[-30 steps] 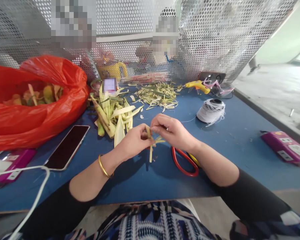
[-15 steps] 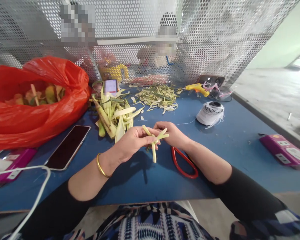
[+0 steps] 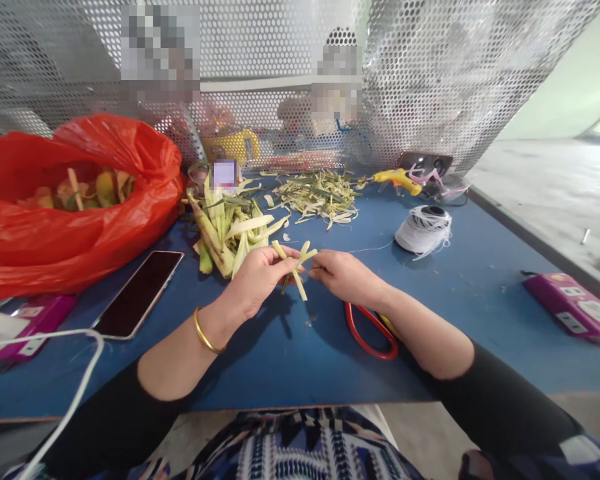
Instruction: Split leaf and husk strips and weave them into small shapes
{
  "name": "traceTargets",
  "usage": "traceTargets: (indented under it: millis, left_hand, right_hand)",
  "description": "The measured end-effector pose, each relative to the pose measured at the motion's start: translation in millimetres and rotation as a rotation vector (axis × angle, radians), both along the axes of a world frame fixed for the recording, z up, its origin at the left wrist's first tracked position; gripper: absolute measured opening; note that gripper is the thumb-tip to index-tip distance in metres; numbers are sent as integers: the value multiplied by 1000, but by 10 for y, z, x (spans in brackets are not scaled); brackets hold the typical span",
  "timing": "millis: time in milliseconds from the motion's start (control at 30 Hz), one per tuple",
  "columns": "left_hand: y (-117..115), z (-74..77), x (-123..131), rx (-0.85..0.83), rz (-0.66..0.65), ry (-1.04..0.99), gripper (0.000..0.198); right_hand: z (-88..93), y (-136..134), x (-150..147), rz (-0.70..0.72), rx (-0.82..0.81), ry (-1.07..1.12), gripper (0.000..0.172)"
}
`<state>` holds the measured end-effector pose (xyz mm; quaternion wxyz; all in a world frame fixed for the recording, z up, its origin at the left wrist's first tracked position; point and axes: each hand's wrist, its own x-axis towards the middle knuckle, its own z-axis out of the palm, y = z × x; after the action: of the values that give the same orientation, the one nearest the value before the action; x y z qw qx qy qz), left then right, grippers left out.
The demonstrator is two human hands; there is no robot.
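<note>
Leaf strips [image 3: 296, 265], pale yellow-green and narrow, sit crossed in a small bundle between both hands, raised off the blue tabletop [image 3: 280, 363] just beyond and to the left of the red-handled scissors [image 3: 371, 331] on my feed. The left hand [image 3: 256, 280] is closed around the bundle, thumb and fingers pinching the strips where they cross; a gold bangle [image 3: 204, 333] rings that wrist. The right hand [image 3: 344, 276] is closed too, its fingertips nipping the end of one strip at the bundle's right side. Its forearm lies across the scissors, which rest flat on the table with only the handle loop plainly showing.

Further beyond the scissors and to their left I see a heap of thicker leaf pieces [image 3: 229, 230], and straight beyond them a looser litter of fine trimmings [image 3: 319, 193]. Beyond the scissors to the right stands a spool of white thread [image 3: 423, 229], with a yellow glue gun [image 3: 397, 178] further back. Well left of the scissors lies a dark smartphone [image 3: 138, 293], face up, beside a red plastic bag [image 3: 80, 207] holding more leaf scraps. Far right of the scissors a purple power strip [image 3: 573, 310] sits near the table's edge. A perforated metal screen [image 3: 430, 73] closes off the back.
</note>
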<state>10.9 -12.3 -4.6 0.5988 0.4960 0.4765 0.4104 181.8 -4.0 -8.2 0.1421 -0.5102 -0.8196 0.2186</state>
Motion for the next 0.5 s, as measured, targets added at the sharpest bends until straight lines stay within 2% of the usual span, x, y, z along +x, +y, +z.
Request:
traceTargets:
  millis: [133,233,333,400,500]
  left_hand:
    - [62,-43,-17,121,125,117,10]
    - [88,-90,-37,175,127,167,12]
    - [73,-135,-41,197,-8,229,23]
    - [41,-145,-33,192,-173,240,27]
    - [-11,-107,-27,125,-439,139,29]
  right_hand:
    - [76,-63,3,73,11,7,20]
    - [112,-110,1,169,112,99,18]
    - [128,-134,7,172,201,146,17]
    - [131,-127,18,153,219,130,18]
    - [125,-77,45,156,155,156,18]
